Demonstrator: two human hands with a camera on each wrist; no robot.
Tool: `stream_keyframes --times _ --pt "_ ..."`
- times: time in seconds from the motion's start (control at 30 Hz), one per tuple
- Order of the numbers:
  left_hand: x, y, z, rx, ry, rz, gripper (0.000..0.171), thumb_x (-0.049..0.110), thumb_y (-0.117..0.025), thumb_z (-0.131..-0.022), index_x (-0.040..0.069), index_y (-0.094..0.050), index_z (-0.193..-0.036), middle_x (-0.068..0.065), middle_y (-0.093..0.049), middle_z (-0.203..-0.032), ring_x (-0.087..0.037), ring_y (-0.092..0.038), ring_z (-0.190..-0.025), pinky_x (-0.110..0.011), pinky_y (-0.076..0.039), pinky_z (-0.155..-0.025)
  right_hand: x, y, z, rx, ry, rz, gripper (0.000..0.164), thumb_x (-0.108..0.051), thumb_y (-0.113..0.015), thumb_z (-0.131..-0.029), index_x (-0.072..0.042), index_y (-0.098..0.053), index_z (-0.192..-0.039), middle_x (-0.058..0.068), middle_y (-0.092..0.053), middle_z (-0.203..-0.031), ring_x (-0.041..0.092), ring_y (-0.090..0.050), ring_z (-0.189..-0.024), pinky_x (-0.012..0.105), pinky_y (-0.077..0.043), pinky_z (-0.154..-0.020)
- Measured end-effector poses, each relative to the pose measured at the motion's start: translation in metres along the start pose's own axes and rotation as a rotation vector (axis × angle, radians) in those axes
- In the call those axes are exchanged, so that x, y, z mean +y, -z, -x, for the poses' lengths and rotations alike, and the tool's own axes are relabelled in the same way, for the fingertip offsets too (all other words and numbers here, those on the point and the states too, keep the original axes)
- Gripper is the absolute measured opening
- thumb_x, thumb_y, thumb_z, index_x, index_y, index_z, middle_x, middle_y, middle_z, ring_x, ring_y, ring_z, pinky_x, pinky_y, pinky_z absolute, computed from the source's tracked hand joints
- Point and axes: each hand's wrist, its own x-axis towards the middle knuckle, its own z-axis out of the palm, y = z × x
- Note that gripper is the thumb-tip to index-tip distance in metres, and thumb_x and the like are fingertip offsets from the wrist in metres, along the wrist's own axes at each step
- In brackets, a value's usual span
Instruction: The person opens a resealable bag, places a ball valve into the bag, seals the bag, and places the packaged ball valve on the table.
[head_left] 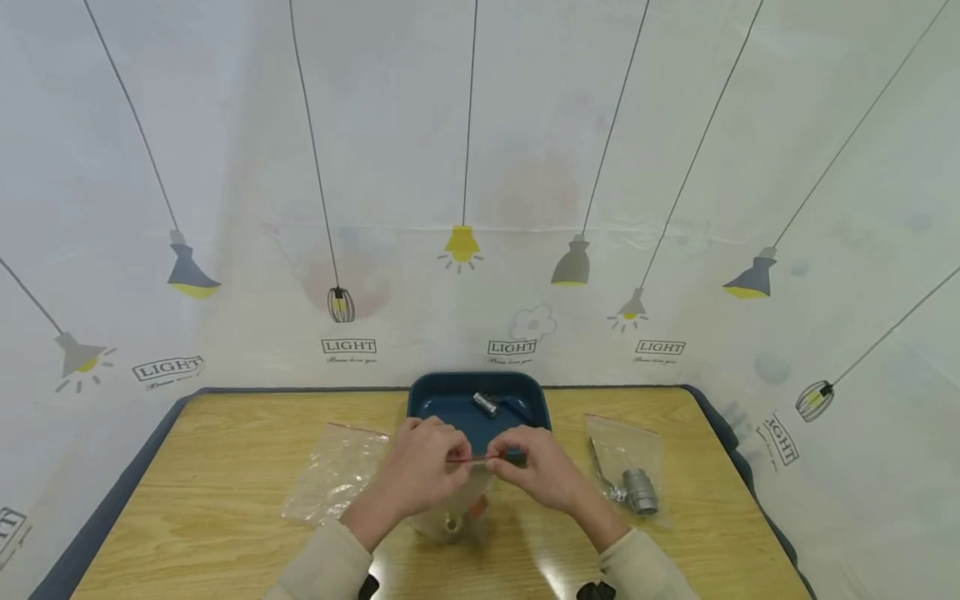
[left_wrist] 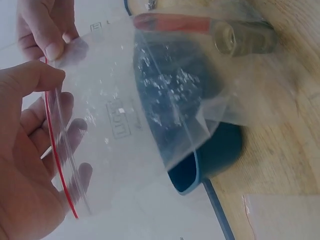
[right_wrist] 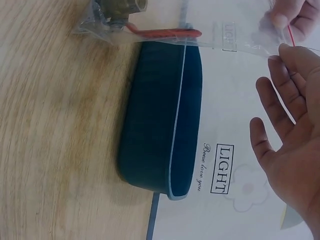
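Observation:
Both hands hold up a clear zip bag (left_wrist: 107,135) by its red-edged top strip, in front of the blue tray. My left hand (head_left: 423,467) pinches the strip between thumb and forefinger, its other fingers lying behind the plastic. Close beside it, my right hand (head_left: 543,471) pinches the strip's right part with thumb and forefinger; its other fingers spread loosely in the right wrist view. Low in the bag hangs a brass-coloured valve (left_wrist: 245,39) with a red lever handle (right_wrist: 165,33).
A blue tray (head_left: 417,404) stands at the table's back edge with a small silver metal fitting (head_left: 485,404) in it. Left on the wooden table (head_left: 225,467) lies a flat clear bag (head_left: 337,471). On the right, another bag (head_left: 611,437) contains a grey valve-like fitting (head_left: 640,492).

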Motion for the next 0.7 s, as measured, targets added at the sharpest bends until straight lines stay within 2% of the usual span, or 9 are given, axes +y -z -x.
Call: stream_keyframes --times 0.17,0.37,0.7 --pt "-0.004 0.003 0.003 0.02 0.004 -0.002 0.01 0.031 -0.067 -0.073 0.032 -0.058 -0.067 0.021 -0.053 -0.065 -0.005 -0.048 -0.075 -0.041 -0.04 -0.084 0.003 0.0 0.002 0.012 0.006 0.011 0.005 -0.032 -0.061 -0.087 -0.028 -0.064 -0.087 -0.016 -0.064 -0.088 0.002 -0.058 -0.083 0.026 -0.048 -0.077" --pt "-0.006 0.006 0.005 0.011 0.008 -0.002 0.012 0.032 -0.067 -0.073 0.032 -0.058 -0.065 0.021 -0.051 -0.064 -0.005 -0.047 -0.073 -0.043 -0.04 -0.083 0.003 0.001 0.002 0.005 -0.008 -0.004 0.005 -0.032 -0.062 -0.086 -0.028 -0.065 -0.088 -0.016 -0.064 -0.089 0.002 -0.058 -0.084 0.026 -0.048 -0.077" --pt "-0.017 0.007 0.015 0.052 0.032 -0.009 0.014 0.03 -0.066 -0.068 0.034 -0.055 -0.062 0.022 -0.052 -0.063 -0.004 -0.048 -0.075 -0.04 -0.039 -0.086 0.004 0.002 0.004 -0.006 -0.024 -0.029 0.006 -0.032 -0.061 -0.087 -0.027 -0.065 -0.089 -0.016 -0.064 -0.091 0.003 -0.058 -0.087 0.034 -0.049 -0.079"
